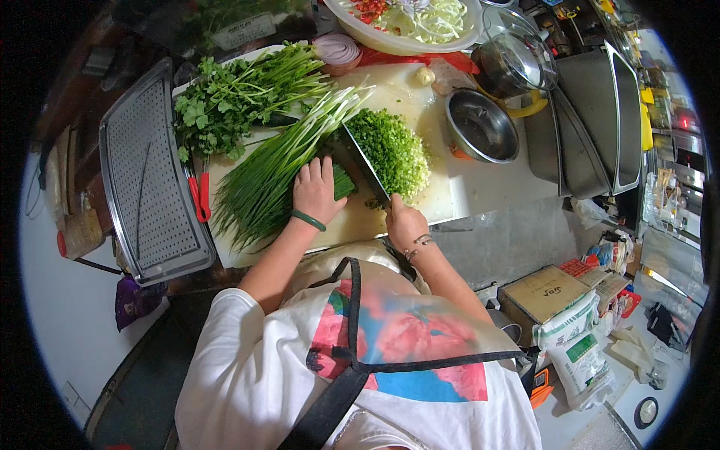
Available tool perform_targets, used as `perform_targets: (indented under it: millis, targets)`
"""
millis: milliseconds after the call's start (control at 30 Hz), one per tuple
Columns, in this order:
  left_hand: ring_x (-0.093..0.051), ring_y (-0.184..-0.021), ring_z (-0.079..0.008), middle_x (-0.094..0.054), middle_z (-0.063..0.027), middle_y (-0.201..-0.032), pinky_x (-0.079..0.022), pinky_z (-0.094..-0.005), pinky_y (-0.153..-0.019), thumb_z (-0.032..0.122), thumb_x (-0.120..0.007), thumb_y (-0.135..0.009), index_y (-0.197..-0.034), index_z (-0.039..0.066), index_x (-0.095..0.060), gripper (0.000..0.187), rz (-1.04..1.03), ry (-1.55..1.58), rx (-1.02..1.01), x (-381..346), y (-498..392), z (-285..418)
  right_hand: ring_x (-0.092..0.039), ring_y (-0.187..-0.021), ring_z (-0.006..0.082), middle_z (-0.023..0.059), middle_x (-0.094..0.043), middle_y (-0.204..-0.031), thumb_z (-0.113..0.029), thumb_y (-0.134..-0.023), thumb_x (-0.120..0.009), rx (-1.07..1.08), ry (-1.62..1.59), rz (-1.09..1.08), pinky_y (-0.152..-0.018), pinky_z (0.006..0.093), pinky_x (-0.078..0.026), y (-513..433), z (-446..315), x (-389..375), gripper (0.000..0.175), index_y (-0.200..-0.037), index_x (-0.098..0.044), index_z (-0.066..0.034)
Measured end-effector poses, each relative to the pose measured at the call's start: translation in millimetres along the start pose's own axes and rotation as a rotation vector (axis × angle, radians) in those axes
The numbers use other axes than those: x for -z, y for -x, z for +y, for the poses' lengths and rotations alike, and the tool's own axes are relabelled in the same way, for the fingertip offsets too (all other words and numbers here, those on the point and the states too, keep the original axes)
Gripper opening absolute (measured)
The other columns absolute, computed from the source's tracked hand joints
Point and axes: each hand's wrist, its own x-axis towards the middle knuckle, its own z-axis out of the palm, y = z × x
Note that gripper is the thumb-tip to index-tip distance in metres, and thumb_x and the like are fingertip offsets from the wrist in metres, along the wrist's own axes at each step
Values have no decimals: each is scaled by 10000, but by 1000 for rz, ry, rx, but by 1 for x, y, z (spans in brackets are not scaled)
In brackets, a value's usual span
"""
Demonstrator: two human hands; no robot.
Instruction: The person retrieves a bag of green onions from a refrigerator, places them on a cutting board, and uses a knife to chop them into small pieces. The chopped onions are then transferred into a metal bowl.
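My right hand (406, 222) grips the handle of a cleaver (365, 166). Its broad blade points away from me, along the left side of a heap of chopped green onions (394, 152). Fingers together and thumb spread, my left hand (316, 191) holds down a short bunch of green onions (342, 181) just left of the blade; its palm hides part of them. Long whole green onions (264, 180) lie slantwise to the left of that hand, white ends away from me. All of this rests on a pale cutting board (371, 222).
Cilantro (225, 112) lies at the far left, near red-handled scissors (199, 194) and a perforated tray (152, 169). Beyond the board are a cut red onion (337, 50) and a basin of shredded vegetables (394, 42). A steel bowl (482, 126) and deep metal pans (590, 112) stand right.
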Motion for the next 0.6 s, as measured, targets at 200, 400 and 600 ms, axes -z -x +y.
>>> perform_targets:
  millis: [200, 400, 600]
  targets:
    - [-399, -1236, -375, -393, -211, -1378, -344, -468, -1048, 398, -855, -571, -1399, 0, -319, 1064, 54, 64, -7, 7, 8, 7, -605, -601, 421, 215, -610, -642, -133, -862, -512, 21, -9, 15, -554, 525, -476, 3, 6, -2, 199, -1016, -442, -29]
    - [-434, -1207, -367, -485, -166, -1283, -368, -478, -1011, 329, -801, -660, -1268, 13, -487, 753, 354, 176, -208, 25, 32, 0, -590, -606, 436, 233, -595, -635, -141, -885, -513, 34, -18, -9, -558, 536, -460, -1, 6, 0, 169, -970, -428, -22]
    - [-583, -756, -316, -592, -109, -780, -480, -415, -657, 125, -667, -791, -803, 50, -597, 104, 227, 481, -152, -2, 124, 4, -603, -643, 440, 239, -609, -669, -131, -869, -507, 55, -36, -13, -588, 538, -469, -6, 11, -6, 175, -971, -415, -22]
